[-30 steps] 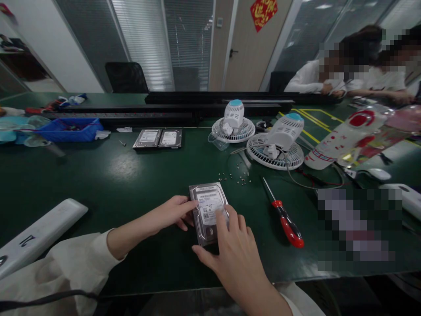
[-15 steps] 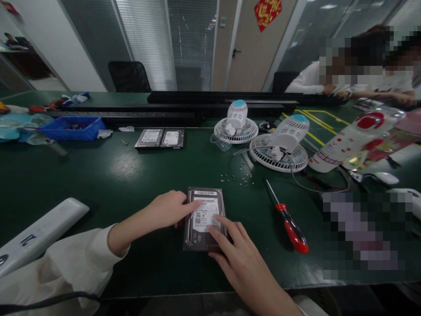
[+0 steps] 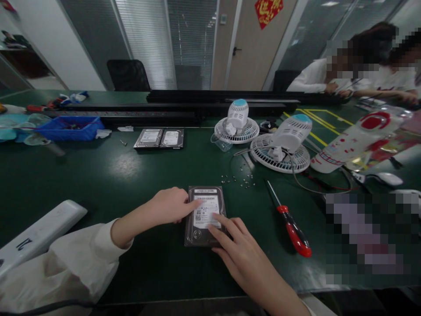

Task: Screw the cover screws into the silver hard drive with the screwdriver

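A hard drive (image 3: pixel 204 214) lies flat on the green table (image 3: pixel 131 175), label up, straight in front of me. My left hand (image 3: pixel 169 205) rests against its left edge, fingers loosely curled, a fingertip on the label. My right hand (image 3: pixel 241 252) lies with spread fingers on the drive's lower right corner. Neither hand lifts the drive. A red-handled screwdriver (image 3: pixel 290 224) lies to the right of my right hand. Several small screws (image 3: pixel 237 179) are scattered just beyond the drive.
Two more hard drives (image 3: pixel 159 138) lie side by side further back. Two white fans (image 3: pixel 263 136) lie face down at the right, with a cable. A blue bin (image 3: pixel 69 128) is far left, a white device (image 3: pixel 36 235) at near left. Two people sit at the far right.
The drive was turned from a slanted position to lie straight. My right hand slid down to its lower right corner; my left hand stayed at the left edge.
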`<state>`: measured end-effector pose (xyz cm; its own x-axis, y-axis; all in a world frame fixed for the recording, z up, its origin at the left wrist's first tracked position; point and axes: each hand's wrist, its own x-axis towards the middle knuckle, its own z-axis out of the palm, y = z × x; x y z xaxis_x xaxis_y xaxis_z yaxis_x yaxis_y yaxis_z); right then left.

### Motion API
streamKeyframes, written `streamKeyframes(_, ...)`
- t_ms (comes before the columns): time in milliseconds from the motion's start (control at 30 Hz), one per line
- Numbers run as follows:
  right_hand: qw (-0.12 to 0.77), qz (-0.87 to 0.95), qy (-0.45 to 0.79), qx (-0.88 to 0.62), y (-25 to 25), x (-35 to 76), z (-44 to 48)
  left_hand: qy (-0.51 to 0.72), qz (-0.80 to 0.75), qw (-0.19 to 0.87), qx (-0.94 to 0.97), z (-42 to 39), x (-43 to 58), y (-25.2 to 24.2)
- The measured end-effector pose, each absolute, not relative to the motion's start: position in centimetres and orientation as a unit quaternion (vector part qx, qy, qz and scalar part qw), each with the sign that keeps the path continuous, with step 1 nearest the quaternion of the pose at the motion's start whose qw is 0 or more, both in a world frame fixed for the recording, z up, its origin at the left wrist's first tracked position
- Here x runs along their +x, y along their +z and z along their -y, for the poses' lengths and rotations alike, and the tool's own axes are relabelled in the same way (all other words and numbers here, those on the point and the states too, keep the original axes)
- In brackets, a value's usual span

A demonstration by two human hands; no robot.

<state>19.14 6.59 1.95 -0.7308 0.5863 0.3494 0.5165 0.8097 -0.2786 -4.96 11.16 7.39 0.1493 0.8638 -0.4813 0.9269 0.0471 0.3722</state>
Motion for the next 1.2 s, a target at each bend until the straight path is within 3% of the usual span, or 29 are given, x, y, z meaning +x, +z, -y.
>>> streamKeyframes(333, 0.207, 0.928, 0.1, -0.295, 1.7, 19.7, -7.0, 0.027, -0.618, 0.462, 0.635, -11.6, -6.2, 5.5)
streamKeyframes(700, 0.198, 0.926, 0.085, -0.309, 1.8, 19.3, -6.8, 0.04, -0.615, 0.471, 0.631, -11.5, -6.5, 4.7)
streamKeyframes(867, 0.123, 0.94, 0.087, -0.306, 3.7, 20.1, -6.6, 0.014, -0.607, 0.459, 0.648, -11.5, -6.8, 5.6)
streamKeyframes(967, 0.067, 0.952, 0.089, -0.286, 6.2, 21.8, -7.0, 0.006, -0.626, 0.411, 0.663, -11.7, -6.7, 7.2)
streamKeyframes(1100, 0.089, 0.943, 0.062, -0.313, 9.1, 23.3, -8.9, 0.035, -0.653, 0.261, 0.71, -12.4, -5.8, 8.6)
streamKeyframes(1200, 0.04, 0.935, 0.056, -0.348, 10.1, 23.0, -11.9, 0.075, -0.649, 0.172, 0.737, -12.9, -4.6, 8.0)
